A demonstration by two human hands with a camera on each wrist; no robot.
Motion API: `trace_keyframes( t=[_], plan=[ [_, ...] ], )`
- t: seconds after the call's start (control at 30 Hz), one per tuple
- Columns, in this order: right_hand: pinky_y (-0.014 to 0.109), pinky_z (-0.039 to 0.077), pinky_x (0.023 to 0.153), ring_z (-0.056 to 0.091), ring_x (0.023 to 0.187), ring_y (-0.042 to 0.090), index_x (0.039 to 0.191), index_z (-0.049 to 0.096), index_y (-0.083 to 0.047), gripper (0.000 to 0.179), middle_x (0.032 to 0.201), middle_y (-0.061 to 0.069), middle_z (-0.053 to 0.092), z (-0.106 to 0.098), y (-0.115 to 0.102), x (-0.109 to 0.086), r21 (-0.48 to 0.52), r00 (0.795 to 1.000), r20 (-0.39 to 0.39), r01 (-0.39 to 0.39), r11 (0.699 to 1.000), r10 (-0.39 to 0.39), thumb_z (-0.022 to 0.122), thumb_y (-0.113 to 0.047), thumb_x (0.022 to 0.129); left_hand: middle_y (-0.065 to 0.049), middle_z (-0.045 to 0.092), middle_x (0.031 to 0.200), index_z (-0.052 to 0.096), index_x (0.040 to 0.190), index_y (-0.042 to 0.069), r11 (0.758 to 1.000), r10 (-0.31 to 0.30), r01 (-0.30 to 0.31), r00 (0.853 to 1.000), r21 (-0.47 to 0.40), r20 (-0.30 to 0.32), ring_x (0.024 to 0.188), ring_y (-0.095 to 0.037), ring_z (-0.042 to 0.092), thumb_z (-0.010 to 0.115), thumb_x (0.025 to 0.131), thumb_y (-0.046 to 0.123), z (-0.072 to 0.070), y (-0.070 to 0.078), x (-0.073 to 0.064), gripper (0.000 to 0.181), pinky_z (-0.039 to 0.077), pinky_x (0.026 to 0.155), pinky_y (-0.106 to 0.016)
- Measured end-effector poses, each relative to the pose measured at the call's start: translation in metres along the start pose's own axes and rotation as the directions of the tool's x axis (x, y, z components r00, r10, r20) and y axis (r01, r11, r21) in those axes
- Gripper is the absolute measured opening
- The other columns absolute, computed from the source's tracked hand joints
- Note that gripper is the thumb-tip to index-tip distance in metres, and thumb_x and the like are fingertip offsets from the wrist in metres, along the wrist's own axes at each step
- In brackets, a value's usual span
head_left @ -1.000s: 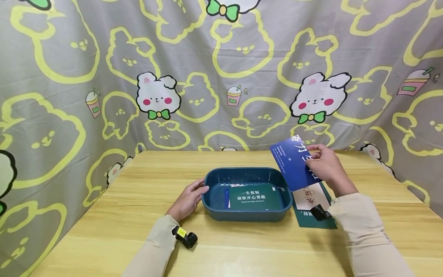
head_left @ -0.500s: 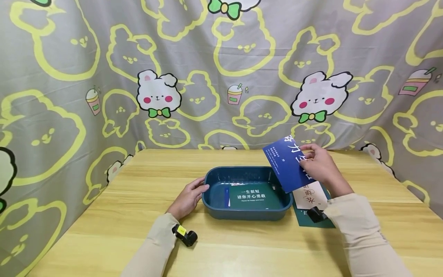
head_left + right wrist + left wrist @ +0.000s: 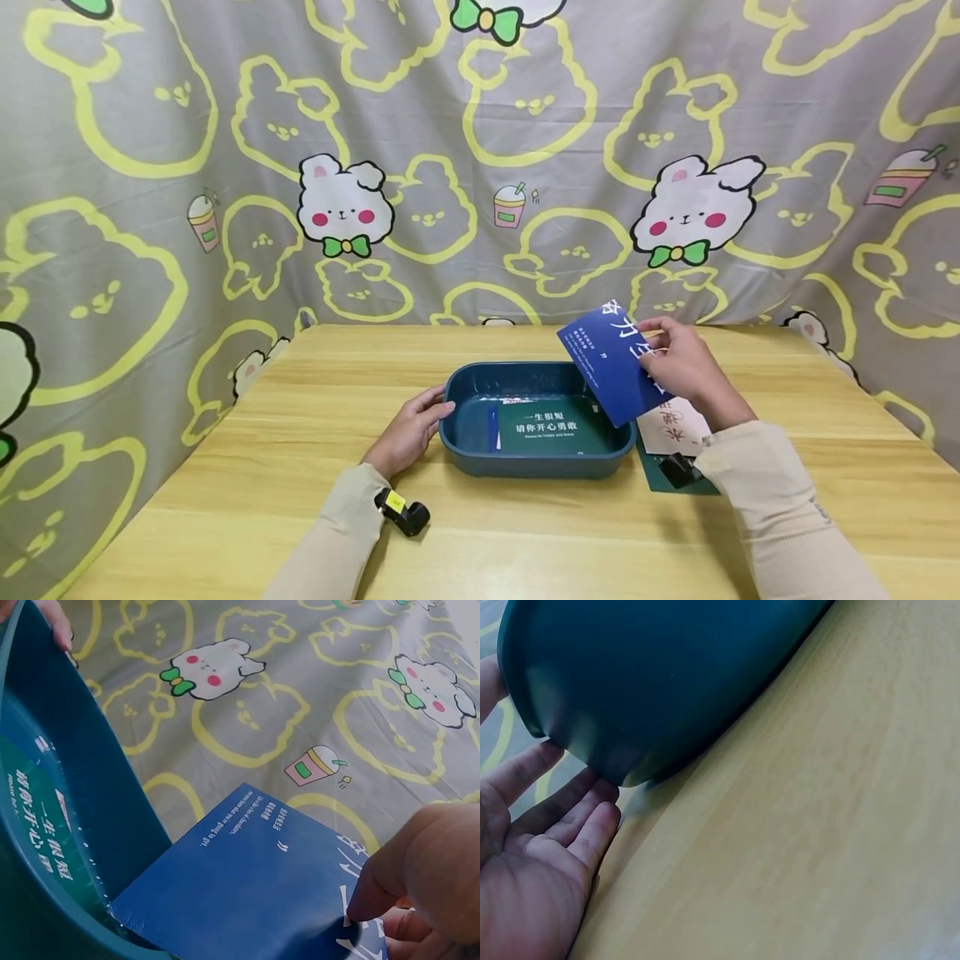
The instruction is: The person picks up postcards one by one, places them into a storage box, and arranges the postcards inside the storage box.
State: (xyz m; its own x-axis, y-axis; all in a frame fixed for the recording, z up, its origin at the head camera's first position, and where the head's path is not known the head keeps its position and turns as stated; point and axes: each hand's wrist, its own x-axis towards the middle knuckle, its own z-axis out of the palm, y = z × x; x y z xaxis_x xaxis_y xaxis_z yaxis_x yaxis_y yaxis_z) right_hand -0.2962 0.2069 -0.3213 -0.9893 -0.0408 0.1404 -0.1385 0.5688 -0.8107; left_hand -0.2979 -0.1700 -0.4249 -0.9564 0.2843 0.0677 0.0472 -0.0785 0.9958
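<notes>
A blue card (image 3: 611, 358) with white writing is pinched in my right hand (image 3: 678, 362), thumb on its printed face. It tilts over the right end of a teal plastic basin (image 3: 525, 468), overlapping the rim in the head view. My left hand (image 3: 408, 429) holds the basin's left end, thumb at the rim and the other fingertips (image 3: 604, 817) against the outer wall. Inside the basin lies a green card (image 3: 547, 427) with white writing, over a blue card (image 3: 492, 429) that shows only as a strip.
Right of the basin, a cream card (image 3: 672, 433) with brown writing lies on a green card (image 3: 660, 479), both partly hidden by my right arm and the held card. The wooden table (image 3: 315, 400) ends at a patterned curtain (image 3: 442, 108).
My right hand has carried the blue card to the left and slightly down, further over the basin's right end. The left hand stays at the basin's left end.
</notes>
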Motion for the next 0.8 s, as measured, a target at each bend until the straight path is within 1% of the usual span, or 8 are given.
trace_keyframes(
  t=[0.1, 0.23, 0.3, 0.4, 0.57, 0.8],
  plan=[
    [0.047, 0.057, 0.074, 0.057, 0.097, 0.04, 0.14, 0.04, 0.002, 0.05, 0.115, 0.027, 0.052, 0.002, 0.001, 0.0, -0.016, 1.0, 0.001, 0.02, 1.0, -0.02, 0.05, -0.004, 0.092, -0.026, 0.033, 0.147, 0.029, 0.147, -0.008, 1.0, -0.003, 0.003, 1.0, 0.002, 0.0, 0.135, -0.033, 0.035, 0.051, 0.099, 0.011, 0.001, -0.001, 0.001, 0.056, 0.03, 0.112, -0.041],
    [0.049, 0.056, 0.078, 0.055, 0.1, 0.041, 0.139, 0.041, 0.002, 0.049, 0.116, 0.027, 0.052, 0.007, 0.0, 0.001, -0.027, 0.999, 0.0, 0.042, 0.999, -0.042, 0.051, -0.002, 0.092, -0.025, 0.034, 0.147, 0.03, 0.147, -0.006, 1.0, -0.001, 0.001, 1.0, 0.008, -0.006, 0.135, -0.033, 0.034, 0.051, 0.099, 0.012, 0.001, 0.0, -0.001, 0.056, 0.029, 0.112, -0.042],
    [0.05, 0.056, 0.079, 0.056, 0.1, 0.04, 0.139, 0.042, 0.002, 0.048, 0.115, 0.027, 0.053, 0.01, -0.001, 0.002, -0.032, 0.999, 0.002, 0.052, 0.998, -0.052, 0.052, -0.002, 0.092, -0.025, 0.033, 0.148, 0.03, 0.147, -0.006, 1.0, -0.001, 0.001, 1.0, 0.015, 0.001, 0.136, -0.033, 0.034, 0.051, 0.099, 0.014, 0.001, 0.0, -0.002, 0.056, 0.029, 0.112, -0.042],
    [0.046, 0.057, 0.077, 0.058, 0.096, 0.038, 0.137, 0.044, 0.002, 0.047, 0.111, 0.025, 0.055, 0.013, -0.001, 0.001, -0.042, 0.997, -0.001, 0.071, 0.997, -0.071, 0.051, -0.001, 0.091, -0.026, 0.032, 0.148, 0.029, 0.148, -0.006, 1.0, -0.003, 0.003, 1.0, 0.024, 0.015, 0.136, -0.034, 0.034, 0.051, 0.1, 0.015, 0.0, 0.0, -0.002, 0.057, 0.029, 0.112, -0.042],
    [0.043, 0.058, 0.075, 0.059, 0.093, 0.036, 0.136, 0.046, 0.001, 0.046, 0.107, 0.022, 0.056, 0.016, -0.003, 0.001, -0.058, 0.995, 0.0, 0.097, 0.994, -0.097, 0.051, 0.0, 0.09, -0.026, 0.032, 0.148, 0.028, 0.148, -0.006, 1.0, -0.008, 0.008, 1.0, 0.026, 0.005, 0.135, -0.034, 0.034, 0.051, 0.1, 0.014, 0.001, 0.001, -0.003, 0.057, 0.028, 0.113, -0.043],
    [0.048, 0.057, 0.076, 0.06, 0.095, 0.037, 0.136, 0.048, 0.0, 0.046, 0.106, 0.022, 0.058, 0.023, -0.006, 0.002, -0.062, 0.995, 0.019, 0.103, 0.993, -0.102, 0.052, 0.001, 0.09, -0.026, 0.032, 0.147, 0.028, 0.148, -0.007, 1.0, -0.005, 0.005, 1.0, 0.011, 0.006, 0.136, -0.034, 0.033, 0.051, 0.099, 0.014, 0.002, 0.002, -0.003, 0.058, 0.028, 0.113, -0.043]
  ],
)
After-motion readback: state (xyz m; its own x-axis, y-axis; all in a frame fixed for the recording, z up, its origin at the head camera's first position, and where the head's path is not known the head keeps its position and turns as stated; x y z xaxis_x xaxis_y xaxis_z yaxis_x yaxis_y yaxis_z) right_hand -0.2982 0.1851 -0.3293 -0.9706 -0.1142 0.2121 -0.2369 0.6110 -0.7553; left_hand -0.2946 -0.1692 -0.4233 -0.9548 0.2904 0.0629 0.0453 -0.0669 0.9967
